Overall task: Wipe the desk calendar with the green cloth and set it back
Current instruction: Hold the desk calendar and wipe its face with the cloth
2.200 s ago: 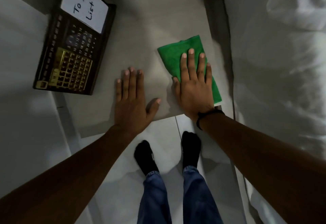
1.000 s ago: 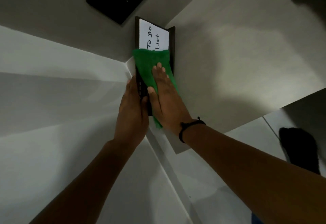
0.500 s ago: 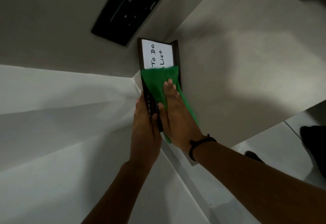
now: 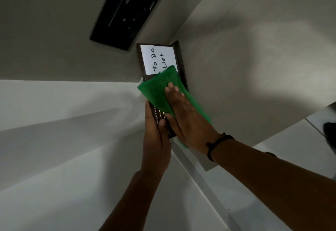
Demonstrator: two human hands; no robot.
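The dark desk calendar (image 4: 179, 56), with a white "To Do List" card on its upper part, stands at the left edge of the grey table (image 4: 254, 67). My left hand (image 4: 156, 136) grips the calendar's near lower-left edge, thumb on its front. My right hand (image 4: 183, 116) lies flat on the green cloth (image 4: 156, 92) and presses it against the calendar's face. The cloth covers most of the date grid; only a strip with month names shows beside my left thumb.
A black wall panel (image 4: 127, 10) with small switches is mounted just above and left of the calendar. A white wall surface (image 4: 63, 139) runs along the left. The table's near edge ends above pale floor tiles (image 4: 291, 143), with a dark-socked foot (image 4: 330, 132) at the right.
Earlier both hands lay flat on the table, the right one on the cloth. Since then my left hand took hold of the calendar, and the cloth has slid down its face under my right hand.
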